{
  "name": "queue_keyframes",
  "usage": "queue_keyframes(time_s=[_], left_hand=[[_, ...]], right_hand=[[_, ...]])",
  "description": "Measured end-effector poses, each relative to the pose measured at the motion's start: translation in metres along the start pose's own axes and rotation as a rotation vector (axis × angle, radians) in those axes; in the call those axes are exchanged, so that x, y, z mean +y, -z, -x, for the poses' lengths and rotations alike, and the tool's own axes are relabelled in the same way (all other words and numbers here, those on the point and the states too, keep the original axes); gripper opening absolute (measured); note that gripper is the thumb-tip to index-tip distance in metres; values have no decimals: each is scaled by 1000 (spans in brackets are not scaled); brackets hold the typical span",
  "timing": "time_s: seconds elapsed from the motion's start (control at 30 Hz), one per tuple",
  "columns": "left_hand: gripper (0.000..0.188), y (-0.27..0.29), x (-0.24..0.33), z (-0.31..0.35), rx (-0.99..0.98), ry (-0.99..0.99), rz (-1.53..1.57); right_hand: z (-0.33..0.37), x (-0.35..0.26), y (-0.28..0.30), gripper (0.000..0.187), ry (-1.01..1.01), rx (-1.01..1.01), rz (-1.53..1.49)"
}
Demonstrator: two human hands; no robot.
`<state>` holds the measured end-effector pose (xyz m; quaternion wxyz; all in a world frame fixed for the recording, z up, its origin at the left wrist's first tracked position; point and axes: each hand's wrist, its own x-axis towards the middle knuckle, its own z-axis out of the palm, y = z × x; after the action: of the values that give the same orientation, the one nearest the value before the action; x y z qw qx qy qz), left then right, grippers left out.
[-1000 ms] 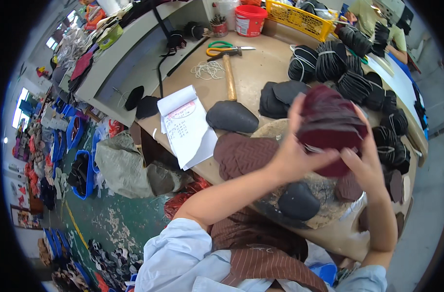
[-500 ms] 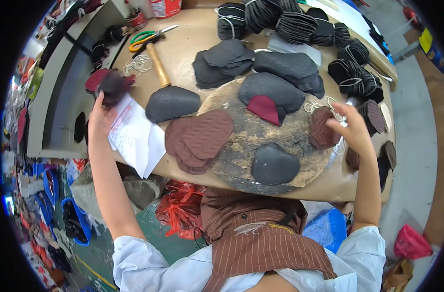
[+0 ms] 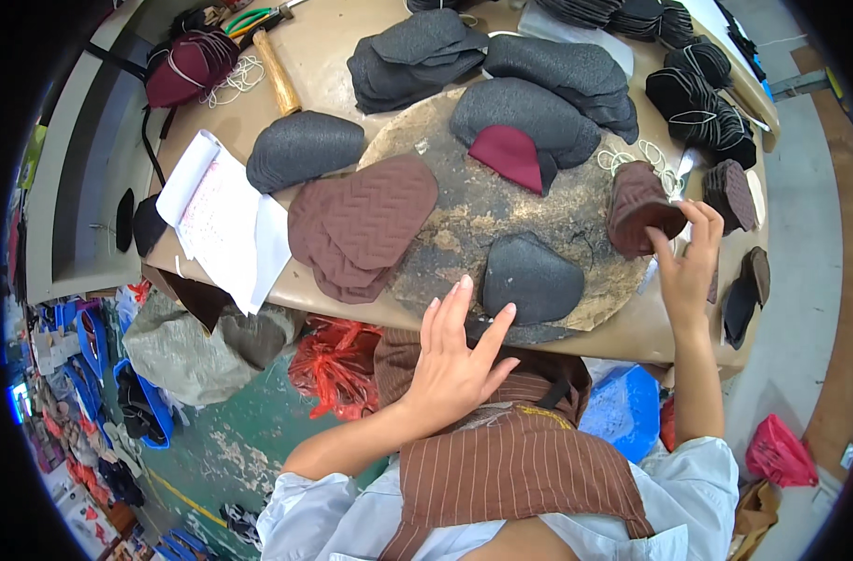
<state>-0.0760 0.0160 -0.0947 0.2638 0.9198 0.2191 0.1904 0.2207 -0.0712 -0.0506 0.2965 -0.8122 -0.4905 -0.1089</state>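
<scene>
At the front edge of a round worn board (image 3: 426, 224), my left hand (image 3: 454, 360) is spread with nothing in it. Its fingertips are close to a dark grey rounded piece (image 3: 534, 278) lying on the board. My right hand (image 3: 693, 257) is at the board's right side, thumb and fingers closed on the edge of a small stack of brown fabric pieces (image 3: 632, 201). That stack tilts, showing a darker brown face. Left of the board, quilted brown pieces (image 3: 375, 220) lie fanned out. A maroon piece (image 3: 508, 157) rests on a grey stack (image 3: 529, 122).
Several grey stacks (image 3: 412, 56) and tied black bundles (image 3: 702, 112) line the back and right. At left are white papers (image 3: 225, 224), a wooden handle (image 3: 277, 75), a tied maroon bundle (image 3: 191, 70) and string (image 3: 237, 79). A red plastic bag (image 3: 337, 369) hangs below the table edge.
My left hand has left the maroon bundle at the far left and come to the board's front. My right hand has closed on the brown stack, which now tilts. The view has shifted.
</scene>
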Motion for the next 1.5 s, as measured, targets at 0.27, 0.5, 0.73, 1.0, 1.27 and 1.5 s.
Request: queue_keyframes(time_s=[0.27, 0.5, 0.73, 1.0, 1.27, 1.5], left_hand=[[73, -3, 5, 17, -43, 48, -1], [69, -10, 11, 25, -19, 138, -31], [65, -13, 9, 28, 18, 165, -62], [59, -17, 4, 30, 51, 153, -101], [63, -20, 0, 32, 41, 91, -124], [61, -21, -3, 33, 57, 82, -117]], right_hand=[[-3, 3, 46, 19, -392, -263, -940], [2, -76, -24, 11, -472, -788, -953], [13, -74, -44, 11, -513, -725, -935], [17, -74, -46, 12, -430, -686, -893], [18, -73, -45, 10, -407, -681, -850], [16, -79, -46, 10, -367, -670, -786]])
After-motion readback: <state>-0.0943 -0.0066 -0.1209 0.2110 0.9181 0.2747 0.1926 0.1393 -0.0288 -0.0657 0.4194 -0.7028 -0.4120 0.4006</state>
